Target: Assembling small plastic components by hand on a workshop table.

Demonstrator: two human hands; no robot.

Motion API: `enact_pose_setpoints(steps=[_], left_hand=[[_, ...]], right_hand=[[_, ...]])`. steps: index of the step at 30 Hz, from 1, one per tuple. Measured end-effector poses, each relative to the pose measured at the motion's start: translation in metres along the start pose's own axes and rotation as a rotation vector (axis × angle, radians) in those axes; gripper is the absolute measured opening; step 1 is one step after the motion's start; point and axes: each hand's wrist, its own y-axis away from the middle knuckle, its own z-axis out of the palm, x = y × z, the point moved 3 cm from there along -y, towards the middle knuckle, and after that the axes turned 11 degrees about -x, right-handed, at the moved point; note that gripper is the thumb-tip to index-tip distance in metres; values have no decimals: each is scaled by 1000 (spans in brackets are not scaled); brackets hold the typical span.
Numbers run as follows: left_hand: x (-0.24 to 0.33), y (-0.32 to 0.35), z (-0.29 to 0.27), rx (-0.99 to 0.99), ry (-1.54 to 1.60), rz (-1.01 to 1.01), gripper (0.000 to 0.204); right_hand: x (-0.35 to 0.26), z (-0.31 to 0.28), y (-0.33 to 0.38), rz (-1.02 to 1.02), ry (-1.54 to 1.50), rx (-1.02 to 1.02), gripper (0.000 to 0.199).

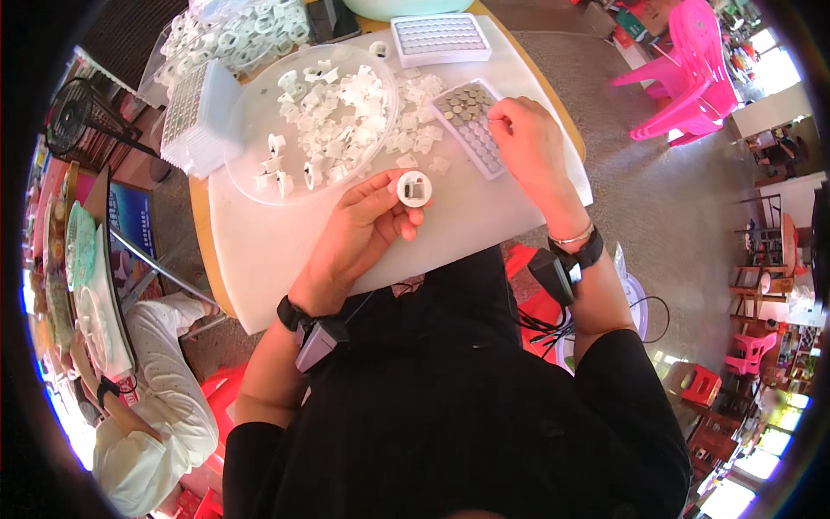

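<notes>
My left hand [359, 229] holds a small round white plastic part [414, 189] with a square opening, pinched between thumb and fingers above the white table top [259, 259]. My right hand [527, 143] rests with its fingertips on a small white tray [467, 121] holding rows of round silvery button cells. What the fingertips pinch is hidden. A heap of similar white plastic parts [333, 121] lies on a clear round lid beyond my left hand.
A second white cell tray [439, 39] sits at the far edge, a stack of clear trays [194, 117] at far left, and a bag of white parts [233, 35] behind. Another person in white [151, 415] sits at left. Pink plastic chairs [687, 73] stand to the right.
</notes>
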Motion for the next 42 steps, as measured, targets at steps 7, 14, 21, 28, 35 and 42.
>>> enact_pose_setpoints(steps=[7, 14, 21, 28, 35, 42], left_hand=[[-3, 0, -5, 2, 13, 5, 32], [-3, -1, -1, -7, -49, 2, 31], [-4, 2, 1, 0, -66, -19, 32], [-5, 1, -1, -23, -75, -47, 28], [-6, -2, 4, -38, -122, -75, 27], [-5, 4, -2, 1, -95, -37, 28]], right_hand=[[-71, -20, 29, 14, -687, -198, 6], [-87, -12, 37, -45, -775, -326, 7], [-84, -14, 36, 53, -855, -510, 7], [-79, -9, 35, 123, -1045, -621, 9], [-65, 7, 38, 152, -1083, -653, 19], [-50, -7, 30, 159, -1018, -448, 13]])
